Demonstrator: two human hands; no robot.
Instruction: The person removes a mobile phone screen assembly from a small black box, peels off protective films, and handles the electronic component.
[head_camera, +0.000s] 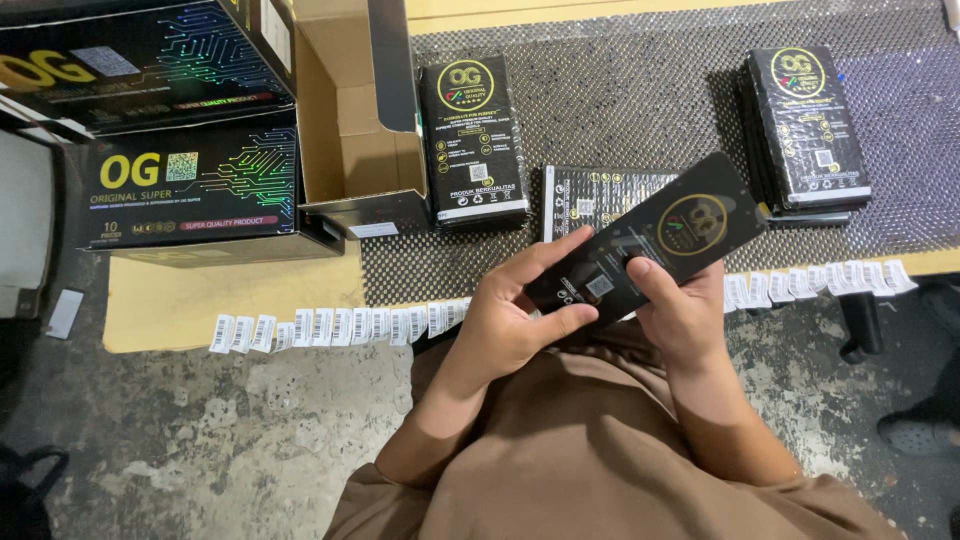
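Observation:
A flat black packet with a gold round emblem (690, 222) is held tilted above the table's front edge by both hands. My left hand (520, 310) grips its lower left end, fingers along the edge and thumb on top. My right hand (680, 305) supports it from below, thumb pressing near a small white label on its face. A row of white barcode stickers (340, 326) hangs along the table edge, to the left and right of my hands.
Stacks of the same black packets lie on the dark mesh mat (640, 110): one at the centre (472, 140), one flat (590, 195), one at the right (805, 130). An open cardboard box (350, 120) and large black cartons (190, 185) stand at the left. Concrete floor lies below.

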